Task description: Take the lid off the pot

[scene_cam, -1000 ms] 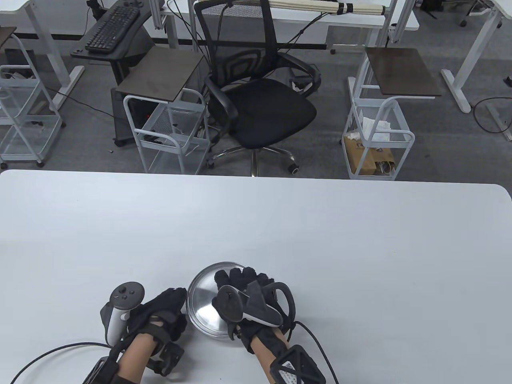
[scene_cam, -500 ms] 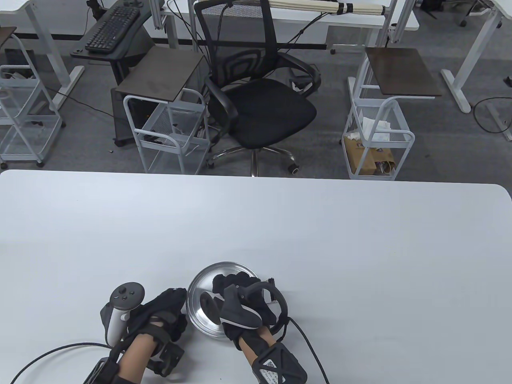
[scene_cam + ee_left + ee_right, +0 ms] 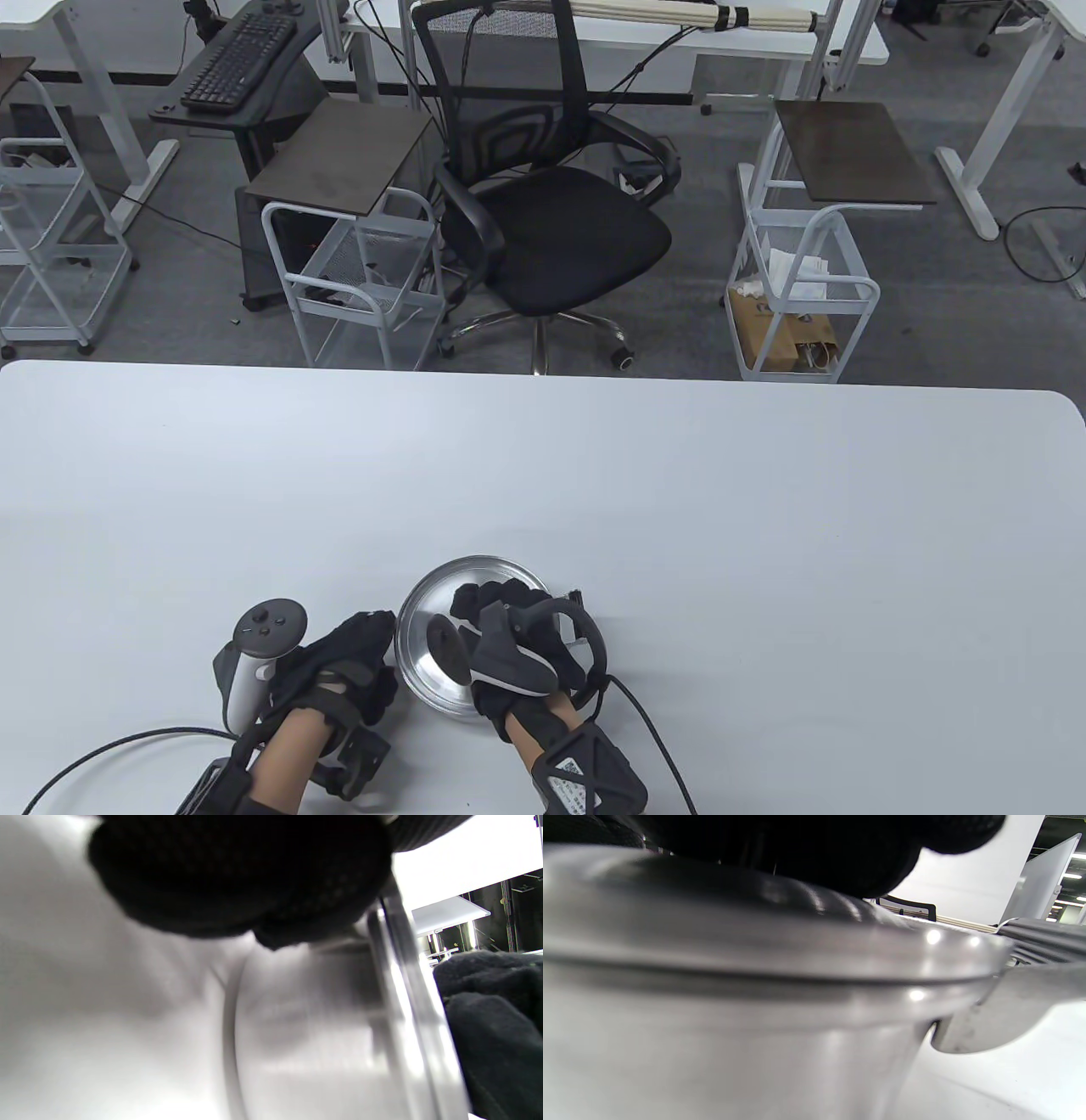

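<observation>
A steel pot with its steel lid (image 3: pixel 428 598) on stands near the table's front edge. My right hand (image 3: pixel 501 607) lies over the lid with its fingers curled on the lid's top; the knob is hidden under them. The right wrist view shows the lid (image 3: pixel 755 942) seated on the pot's wall (image 3: pixel 712 1052), with my glove pressing on top. My left hand (image 3: pixel 365 645) holds the pot's left side. In the left wrist view its fingers (image 3: pixel 237 878) touch the pot's wall (image 3: pixel 305 1052) just under the rim.
The pot's steel side handle (image 3: pixel 1009 1010) sticks out to the right, and a bit of it shows in the table view (image 3: pixel 575 596). The white table (image 3: pixel 679 509) stretches far and right. An office chair (image 3: pixel 551 221) and wire carts stand beyond it.
My right hand has turned at the wrist and curled its fingers down onto the middle of the lid. The left hand, pot and lid have not moved.
</observation>
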